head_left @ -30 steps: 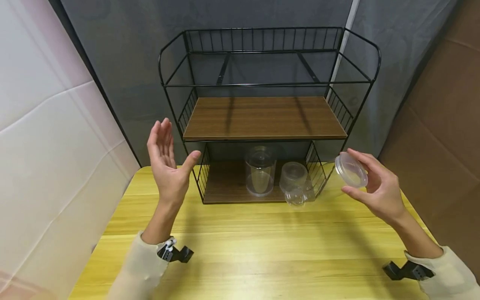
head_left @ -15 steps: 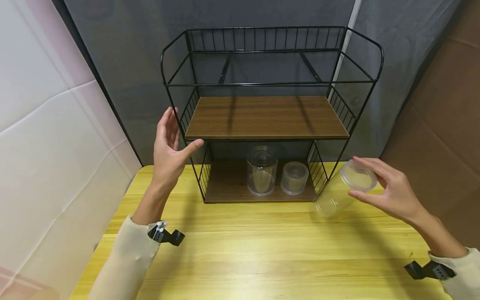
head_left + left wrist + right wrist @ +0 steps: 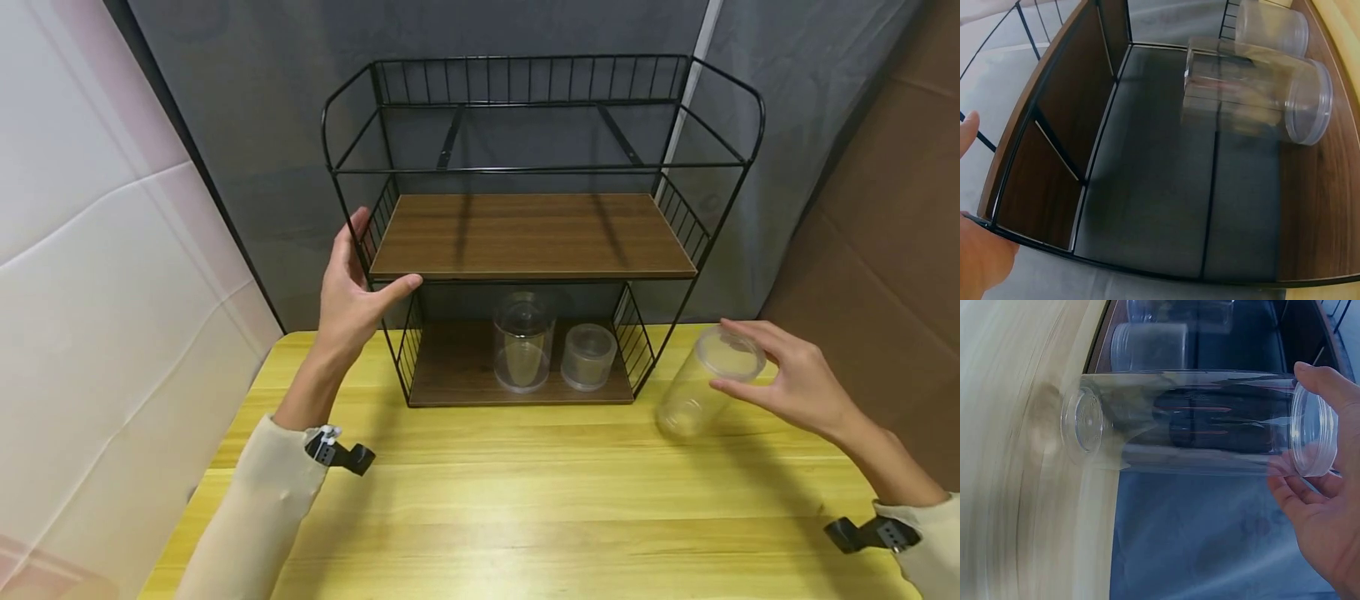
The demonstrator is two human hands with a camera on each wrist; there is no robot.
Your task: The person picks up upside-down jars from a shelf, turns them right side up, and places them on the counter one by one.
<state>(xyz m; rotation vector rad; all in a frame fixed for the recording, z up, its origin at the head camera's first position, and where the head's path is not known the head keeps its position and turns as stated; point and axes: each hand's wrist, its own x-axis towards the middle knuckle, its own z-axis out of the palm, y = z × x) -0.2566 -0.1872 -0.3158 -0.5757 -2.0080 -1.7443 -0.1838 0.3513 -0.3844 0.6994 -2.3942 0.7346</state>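
Note:
By the lidded top, my right hand (image 3: pixel 795 383) holds a tall clear plastic jar (image 3: pixel 701 383), thumb on one side and fingers on the other. The jar leans slightly, its base close over the table to the right of the rack. In the right wrist view the see-through jar (image 3: pixel 1204 425) spans the picture. My left hand (image 3: pixel 348 304) is at the left side of a black wire rack (image 3: pixel 536 275), thumb stretched across the front of the middle shelf's corner, fingers along the side wires. On the rack's bottom shelf stand a clear jar (image 3: pixel 522 354) and a shorter clear jar (image 3: pixel 588 358).
The rack has a brown wooden middle shelf (image 3: pixel 532 237) and an open wire top. It stands at the back of a yellow wooden table (image 3: pixel 510 500). Grey cloth hangs behind, a white panel (image 3: pixel 112 250) rises at left and a brown panel (image 3: pixel 870 250) at right.
My right hand has moved the tall jar from in front of the bottom shelf's right end out to the right and more upright. My left hand has come in to the rack's left post.

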